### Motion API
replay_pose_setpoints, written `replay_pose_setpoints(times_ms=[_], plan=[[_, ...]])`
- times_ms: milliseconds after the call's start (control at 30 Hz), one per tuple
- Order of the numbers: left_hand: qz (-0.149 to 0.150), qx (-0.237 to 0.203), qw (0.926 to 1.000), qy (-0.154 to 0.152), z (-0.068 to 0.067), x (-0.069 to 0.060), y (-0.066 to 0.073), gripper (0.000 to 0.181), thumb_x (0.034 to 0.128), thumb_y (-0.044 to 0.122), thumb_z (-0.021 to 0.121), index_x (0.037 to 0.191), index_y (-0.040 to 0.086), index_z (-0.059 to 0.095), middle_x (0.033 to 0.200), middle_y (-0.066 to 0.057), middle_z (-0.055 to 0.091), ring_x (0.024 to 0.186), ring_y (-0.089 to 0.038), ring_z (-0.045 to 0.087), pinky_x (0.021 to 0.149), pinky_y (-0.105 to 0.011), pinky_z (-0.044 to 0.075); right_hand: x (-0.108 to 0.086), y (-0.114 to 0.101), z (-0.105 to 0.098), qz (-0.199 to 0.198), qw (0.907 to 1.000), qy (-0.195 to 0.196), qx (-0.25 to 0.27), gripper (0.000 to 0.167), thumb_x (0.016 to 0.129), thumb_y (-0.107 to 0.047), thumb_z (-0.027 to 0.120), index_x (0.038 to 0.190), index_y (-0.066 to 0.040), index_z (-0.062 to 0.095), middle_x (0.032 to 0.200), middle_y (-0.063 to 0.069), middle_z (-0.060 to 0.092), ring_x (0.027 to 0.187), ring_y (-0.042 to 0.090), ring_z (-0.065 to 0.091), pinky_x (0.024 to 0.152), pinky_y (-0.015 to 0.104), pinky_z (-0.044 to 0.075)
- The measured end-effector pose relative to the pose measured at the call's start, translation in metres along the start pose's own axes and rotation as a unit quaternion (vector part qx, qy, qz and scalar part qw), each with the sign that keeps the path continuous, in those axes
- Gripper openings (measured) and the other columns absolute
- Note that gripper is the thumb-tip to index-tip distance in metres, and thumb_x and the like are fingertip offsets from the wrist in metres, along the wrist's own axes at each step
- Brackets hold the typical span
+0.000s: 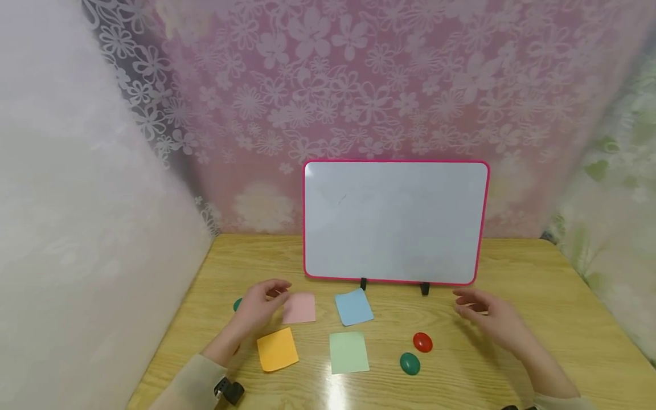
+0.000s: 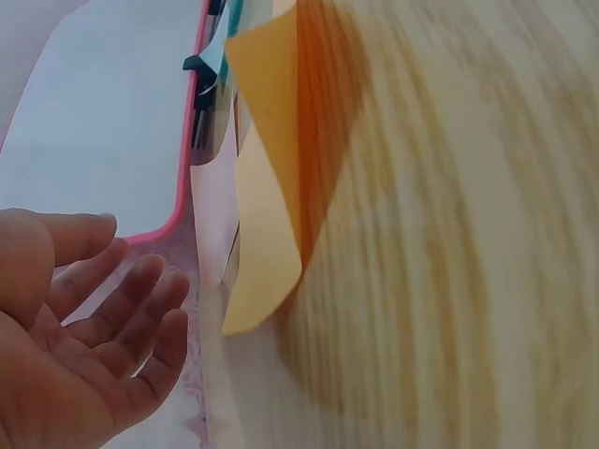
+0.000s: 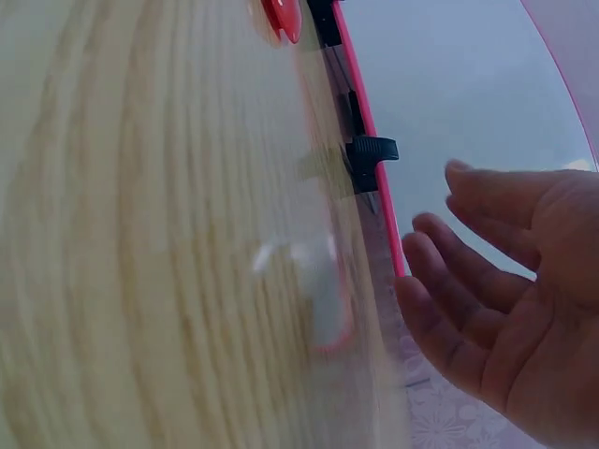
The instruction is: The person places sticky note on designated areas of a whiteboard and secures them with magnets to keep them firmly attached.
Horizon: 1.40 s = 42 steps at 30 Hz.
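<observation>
My left hand hovers over the table's left side, fingers loosely bent with nothing in them. Closest to it are a pink sticky note and an orange sticky note, whose curled sheet shows in the left wrist view. Farther right lie a blue sticky note and a green one. My right hand is raised near the whiteboard's lower right corner, relaxed and holding nothing. Left of it sit a red oval magnet-like piece and a green one.
A pink-framed whiteboard stands at the back on black feet. Another green piece is partly hidden behind my left hand. Flowered cloth hangs behind the wooden table, and a pale wall borders its left.
</observation>
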<state>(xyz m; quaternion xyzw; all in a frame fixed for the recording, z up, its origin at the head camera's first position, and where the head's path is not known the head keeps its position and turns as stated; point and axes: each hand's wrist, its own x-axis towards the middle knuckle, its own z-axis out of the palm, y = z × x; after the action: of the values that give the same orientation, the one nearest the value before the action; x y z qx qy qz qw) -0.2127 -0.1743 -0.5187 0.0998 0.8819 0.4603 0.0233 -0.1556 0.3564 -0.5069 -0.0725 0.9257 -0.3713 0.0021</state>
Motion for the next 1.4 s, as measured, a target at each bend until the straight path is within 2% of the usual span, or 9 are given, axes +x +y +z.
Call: replay_pose_setpoints(times_ms=[100,200,400,567,700,767,1133,1400], plan=[[0.004,0.019,0.9998,-0.004,-0.002,0.000,-0.002,0.026,0.1035,0.013,0.073,0.129,0.010,0.076,0.109,0.005,0.073,0.095,-0.015,0.066,0.080,-0.033,0.057,-0.001,-0.002,0.003,-0.023,0.9995,-0.023,-0.002,0.043,0.102,-0.028,0.076,0.139,-0.007,0.069,0.119,0.002,0.077,0.099,0.015,0.072,0.078,0.028,0.059],[0.010,0.037,0.9992,-0.010,-0.004,-0.001,-0.002,0.024,0.1026,0.011,0.074,0.126,0.008,0.077,0.103,0.004,0.072,0.088,-0.014,0.064,0.073,-0.030,0.055,-0.001,-0.003,0.006,-0.055,0.9974,-0.048,-0.003,0.043,0.099,-0.027,0.080,0.136,-0.007,0.070,0.119,0.004,0.077,0.096,0.008,0.071,0.080,0.029,0.060],[0.007,0.076,0.9969,-0.016,-0.006,-0.004,-0.002,0.016,0.1009,0.015,0.077,0.116,0.010,0.079,0.097,0.006,0.071,0.081,-0.013,0.060,0.070,-0.031,0.052,0.001,-0.004,0.012,-0.100,0.9884,-0.114,-0.002,0.047,0.094,-0.030,0.086,0.132,-0.006,0.072,0.122,0.007,0.075,0.097,0.014,0.072,0.081,0.032,0.061],[0.004,0.090,0.9956,-0.026,-0.004,-0.003,-0.002,0.005,0.0993,0.015,0.079,0.105,0.015,0.079,0.092,0.008,0.069,0.079,-0.013,0.058,0.071,-0.032,0.052,0.001,-0.008,0.017,-0.134,0.9834,-0.121,-0.019,0.047,0.090,-0.032,0.089,0.128,-0.008,0.075,0.120,0.004,0.076,0.098,0.016,0.071,0.081,0.033,0.061],[0.001,0.092,0.9954,-0.027,-0.002,0.001,0.001,0.005,0.0979,0.014,0.080,0.101,0.016,0.076,0.089,0.007,0.067,0.080,-0.014,0.057,0.073,-0.033,0.051,0.001,-0.015,0.019,-0.164,0.9787,-0.121,-0.025,0.046,0.088,-0.030,0.091,0.125,-0.007,0.076,0.116,0.002,0.077,0.095,0.014,0.069,0.080,0.033,0.061],[-0.002,0.096,0.9950,-0.026,0.000,0.002,0.003,0.006,0.0977,0.014,0.080,0.102,0.015,0.076,0.089,0.006,0.066,0.081,-0.015,0.056,0.075,-0.035,0.051,0.001,-0.017,0.021,-0.168,0.9771,-0.127,-0.028,0.046,0.087,-0.031,0.092,0.123,-0.007,0.076,0.115,0.002,0.076,0.095,0.013,0.068,0.080,0.033,0.060],[-0.006,0.132,0.9908,-0.028,0.004,0.006,0.005,0.014,0.0950,0.013,0.083,0.107,0.011,0.076,0.092,0.001,0.065,0.083,-0.016,0.057,0.077,-0.038,0.052,0.001,-0.029,0.027,-0.131,0.9741,-0.164,-0.085,0.047,0.083,-0.039,0.093,0.121,-0.016,0.077,0.112,-0.012,0.071,0.095,0.010,0.065,0.083,0.034,0.059],[-0.015,0.151,0.9879,-0.029,0.004,0.009,0.005,0.027,0.0931,0.012,0.084,0.117,0.007,0.073,0.096,-0.003,0.063,0.085,-0.018,0.056,0.078,-0.039,0.053,0.001,-0.037,0.029,-0.137,0.9720,-0.165,-0.097,0.046,0.082,-0.037,0.094,0.119,-0.015,0.078,0.109,-0.012,0.071,0.093,0.010,0.065,0.083,0.035,0.059]])
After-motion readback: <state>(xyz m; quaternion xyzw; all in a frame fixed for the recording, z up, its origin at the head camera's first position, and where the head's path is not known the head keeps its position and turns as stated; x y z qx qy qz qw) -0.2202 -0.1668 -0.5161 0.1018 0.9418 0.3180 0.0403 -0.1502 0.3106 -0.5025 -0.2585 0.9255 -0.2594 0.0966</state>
